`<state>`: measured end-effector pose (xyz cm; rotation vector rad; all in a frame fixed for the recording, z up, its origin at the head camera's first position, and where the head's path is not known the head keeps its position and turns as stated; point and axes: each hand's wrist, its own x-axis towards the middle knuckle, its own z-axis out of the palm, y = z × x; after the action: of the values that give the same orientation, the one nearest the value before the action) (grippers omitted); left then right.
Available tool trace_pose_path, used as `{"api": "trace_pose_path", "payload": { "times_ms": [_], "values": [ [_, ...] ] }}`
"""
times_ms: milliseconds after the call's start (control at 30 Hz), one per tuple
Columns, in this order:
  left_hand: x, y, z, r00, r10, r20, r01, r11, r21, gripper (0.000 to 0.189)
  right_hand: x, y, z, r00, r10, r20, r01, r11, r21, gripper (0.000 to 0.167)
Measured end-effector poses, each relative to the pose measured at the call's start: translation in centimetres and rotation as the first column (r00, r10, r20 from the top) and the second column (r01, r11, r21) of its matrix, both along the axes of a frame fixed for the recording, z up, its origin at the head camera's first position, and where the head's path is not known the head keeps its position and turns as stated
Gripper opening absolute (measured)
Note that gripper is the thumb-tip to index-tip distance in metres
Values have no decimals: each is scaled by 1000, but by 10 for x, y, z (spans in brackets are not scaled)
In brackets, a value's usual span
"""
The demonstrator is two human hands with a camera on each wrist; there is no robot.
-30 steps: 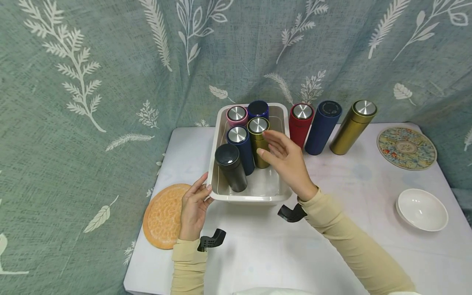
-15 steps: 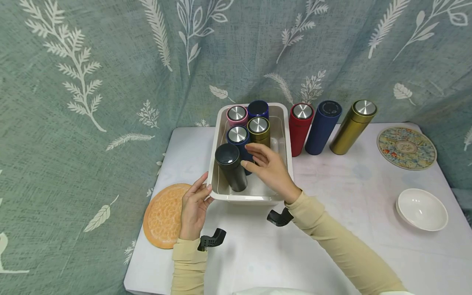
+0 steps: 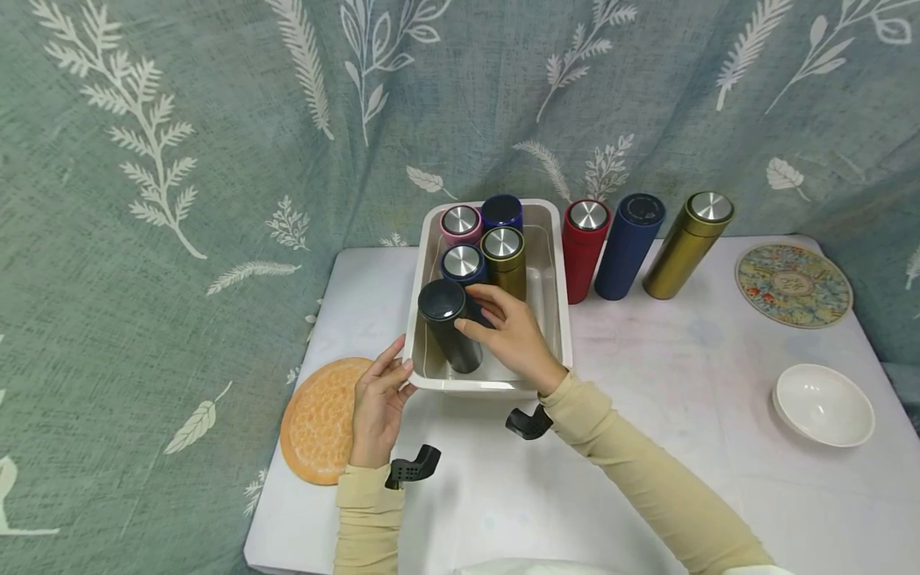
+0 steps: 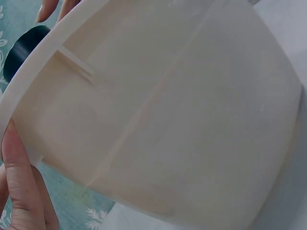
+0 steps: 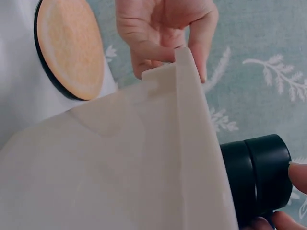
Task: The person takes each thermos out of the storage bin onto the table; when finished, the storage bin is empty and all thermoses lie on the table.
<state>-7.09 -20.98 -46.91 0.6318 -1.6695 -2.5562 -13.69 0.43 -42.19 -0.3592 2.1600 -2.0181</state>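
Note:
My left hand [image 3: 379,411] holds the near left corner of a white plastic tub [image 3: 503,385], its thumb and fingers on either side of the rim in the right wrist view. Inside the tub, toward the front left, a black thermos bottle [image 3: 453,339] stands upright. Against its right side is my right hand [image 3: 519,335], thumb tip right at the cap and fingers loosely bent behind it. Beyond it in the tub are a blue thermos with a silver lid [image 3: 462,261], a gold thermos [image 3: 506,267], a pink thermos [image 3: 461,225] and a dark blue one [image 3: 502,212].
A red thermos [image 3: 584,251], a blue thermos [image 3: 627,251] and a gold one [image 3: 686,247] stand right of the tub. Farther right lie a patterned round mat [image 3: 794,286] and a white bowl [image 3: 823,406]. An orange round mat [image 3: 319,423] lies left, partly behind my left hand.
My right hand has moved left and toward me, from the gold thermos in the tub past the blue one to the black thermos. My left hand stays at the tub's rim.

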Motion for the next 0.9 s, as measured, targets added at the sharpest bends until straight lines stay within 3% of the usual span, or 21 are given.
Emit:
{"api": "trace_pose_path", "payload": {
  "times_ms": [733,900],
  "values": [
    [0,0,1,1000,-22,6,22,1000,3,52,-3,-28,-5,993,5,-116,18,980,199,85],
    [0,0,1,1000,-22,9,22,1000,0,52,-3,-31,-7,991,-1,-131,26,983,184,83]
  ]
}}
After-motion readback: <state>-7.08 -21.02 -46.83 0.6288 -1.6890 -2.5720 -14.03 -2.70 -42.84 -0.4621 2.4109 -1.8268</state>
